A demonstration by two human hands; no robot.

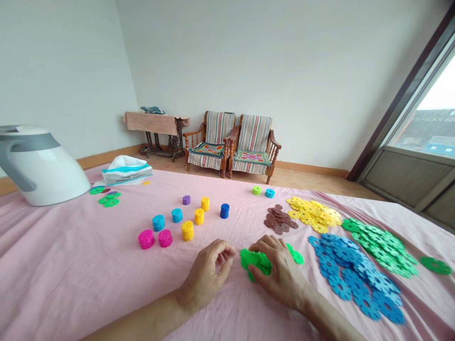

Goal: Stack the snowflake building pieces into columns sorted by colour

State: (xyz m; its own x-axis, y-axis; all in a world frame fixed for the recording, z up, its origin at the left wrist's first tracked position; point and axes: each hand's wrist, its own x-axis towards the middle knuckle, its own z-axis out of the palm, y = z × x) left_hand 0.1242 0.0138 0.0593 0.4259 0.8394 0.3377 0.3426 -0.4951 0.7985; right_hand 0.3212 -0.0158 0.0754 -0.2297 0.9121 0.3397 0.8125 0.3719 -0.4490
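Bright green discs (255, 258) lie toward the near edge of the pink-clothed table (106, 284), partly covered by the right hand (280, 265). That hand is arched over them, thumb against the near side and fingers across the top; whether it grips them or only rests there, I cannot tell. Another bright green piece (295, 255) shows on its outer side. The left hand (209, 265) is just beside the discs, fingers curled, a small gap between thumb and forefinger, with nothing visible in it.

Plain cloth runs from the left forearm out toward the left edge, giving that hand wide room. Ahead of it stand short stacks: two magenta stacks (165, 238) nearest, then light blue stacks (158, 222), yellow stacks (187, 230), a purple stack (186, 200) and a dark blue stack (224, 210). A narrow lane of cloth separates these from the brown pile (279, 219).

Room is tighter on the right: the blue pile (355, 270) sits near the right forearm, with the green pile (380, 246) beyond and a lone green disc (435, 265) closer to the right edge. The yellow pile (314, 213) nears the far edge. Toward the far left corner stand the kettle (53, 170) and tissue box (128, 174).
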